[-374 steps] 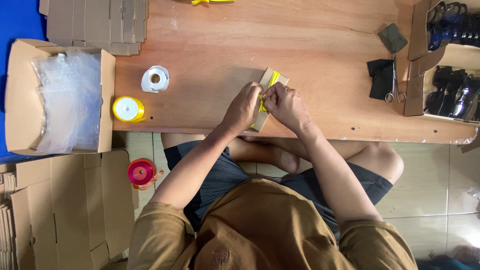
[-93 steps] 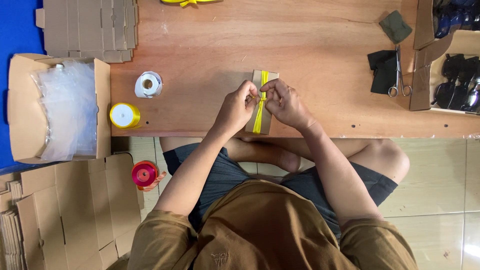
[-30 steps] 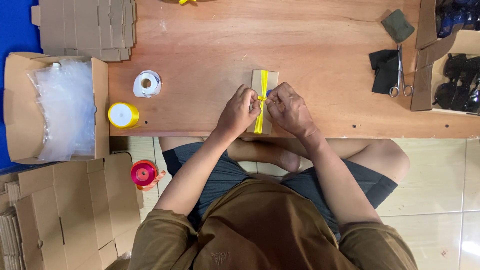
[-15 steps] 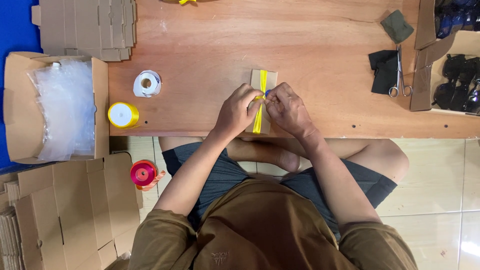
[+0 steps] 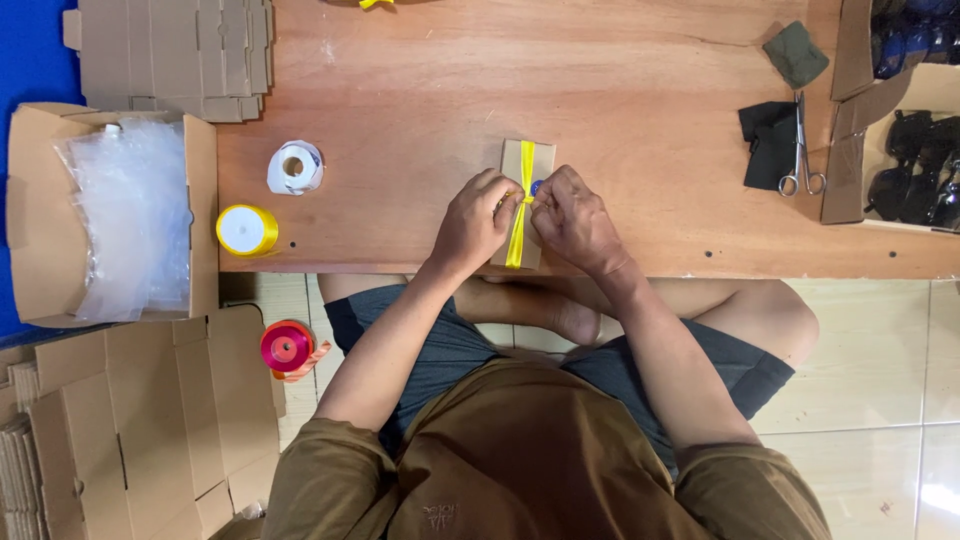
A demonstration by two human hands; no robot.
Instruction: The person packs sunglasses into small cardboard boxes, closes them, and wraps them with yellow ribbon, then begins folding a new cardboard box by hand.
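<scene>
The small brown box (image 5: 527, 160) lay on the wooden table (image 5: 620, 90), close to the near edge, its lower end almost at the edge w/ little room left below it. A yellow ribbon (image 5: 518, 235) ran along the length of the box, approx. down its middle. The left hand (image 5: 473, 222) and right hand (image 5: 570, 220) sat on the box from both sides, fingertips pinched together on the ribbon at the middle, where a knot seemed to be; the hands nearly touched each other there. To the left, a white tape roll (image 5: 294, 167) and a yellow ribbon spool (image 5: 246, 229) stood well apart from the hands, the spool right at the table's left-front corner. A stack of flat cardboard (image 5: 170, 50) filled the far-left corner. To the right, scissors (image 5: 801, 150) lay on black cloth (image 5: 768, 140), near a carton of dark items (image 5: 915, 160). Between the box and these things the table top was open on both sides and behind. An open carton w/ plastic bags (image 5: 110, 215) sat beside the table's left edge, and a red spool (image 5: 286, 346) lay on the floor.
</scene>
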